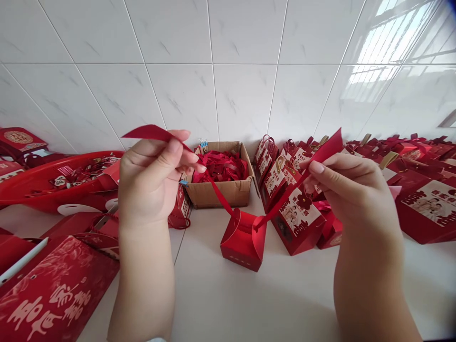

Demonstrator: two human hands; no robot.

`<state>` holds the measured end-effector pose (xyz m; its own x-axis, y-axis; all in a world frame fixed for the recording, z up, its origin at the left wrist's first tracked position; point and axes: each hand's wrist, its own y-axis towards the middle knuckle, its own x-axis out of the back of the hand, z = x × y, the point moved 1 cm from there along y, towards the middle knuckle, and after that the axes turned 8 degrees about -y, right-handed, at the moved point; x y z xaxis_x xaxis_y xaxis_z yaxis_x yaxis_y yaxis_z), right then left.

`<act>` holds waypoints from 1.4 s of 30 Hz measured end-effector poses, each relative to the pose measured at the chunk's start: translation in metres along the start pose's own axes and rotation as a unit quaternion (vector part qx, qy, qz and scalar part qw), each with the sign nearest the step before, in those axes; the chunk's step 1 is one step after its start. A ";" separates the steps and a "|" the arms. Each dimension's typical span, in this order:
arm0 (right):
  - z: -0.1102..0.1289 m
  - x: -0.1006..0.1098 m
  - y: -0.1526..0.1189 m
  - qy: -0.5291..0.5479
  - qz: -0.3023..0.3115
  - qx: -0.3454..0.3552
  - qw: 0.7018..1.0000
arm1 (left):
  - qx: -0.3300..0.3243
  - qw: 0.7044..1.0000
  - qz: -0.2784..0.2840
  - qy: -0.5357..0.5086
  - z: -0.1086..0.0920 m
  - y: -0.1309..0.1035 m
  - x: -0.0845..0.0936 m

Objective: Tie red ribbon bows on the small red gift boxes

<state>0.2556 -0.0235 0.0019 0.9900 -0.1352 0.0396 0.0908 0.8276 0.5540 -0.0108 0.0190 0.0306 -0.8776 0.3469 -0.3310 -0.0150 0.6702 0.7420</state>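
Observation:
A small red gift box stands on the white surface between my hands, its curved top flaps drawn up. A dark red ribbon runs out of both sides of the box top, spreading into a V. My left hand pinches one end of the ribbon between thumb and fingers, with its tip sticking out to the left. On the other side, my right hand pinches the opposite end, its tip pointing up. Both ribbon lengths look fairly straight, and the hands are held above the box, apart from it.
Behind the box is a cardboard carton full of red ribbons. Finished-looking red gift bags crowd the right side. At left lie a red plastic basin of small packets and larger printed red boxes. A tiled wall closes the back.

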 end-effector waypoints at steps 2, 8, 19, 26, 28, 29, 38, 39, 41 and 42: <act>0.003 0.001 -0.002 -0.014 -0.002 0.003 1.000 | -0.010 1.000 0.003 0.001 -0.002 -0.001 -0.002; 0.008 0.002 -0.007 -0.083 0.044 -0.012 0.995 | -0.001 0.999 0.043 0.031 -0.007 -0.006 -0.008; 0.008 -0.001 -0.008 -0.046 0.002 0.007 0.999 | 0.037 0.991 0.116 0.053 -0.004 -0.009 -0.012; 0.008 -0.003 -0.008 -0.029 -0.032 0.020 0.999 | 0.024 0.992 0.095 0.077 -0.004 -0.010 -0.013; 0.008 -0.004 -0.008 -0.028 -0.041 0.017 0.999 | 0.029 0.989 0.099 0.102 -0.004 -0.011 -0.014; 0.008 -0.005 -0.009 -0.025 -0.048 0.017 0.998 | 0.034 0.987 0.101 0.116 -0.004 -0.011 -0.015; 0.008 -0.007 -0.008 0.003 -0.068 0.020 0.997 | 0.013 0.988 0.054 0.144 -0.001 -0.013 -0.016; 0.009 -0.007 -0.008 0.004 -0.071 0.023 0.997 | 0.008 0.989 0.043 0.144 -0.001 -0.013 -0.016; 0.009 -0.009 -0.008 0.006 -0.072 0.024 0.997 | -0.007 0.989 0.026 0.144 -0.001 -0.013 -0.017; 0.010 -0.010 -0.009 0.005 -0.073 0.024 0.997 | -0.015 0.989 0.020 0.145 -0.001 -0.013 -0.018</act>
<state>0.2443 -0.0346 0.0048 0.9678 -0.2460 -0.0528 0.2286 0.7723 0.5928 0.0047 0.0039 0.0273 -0.9782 0.1670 -0.1237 0.0118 0.6389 0.7692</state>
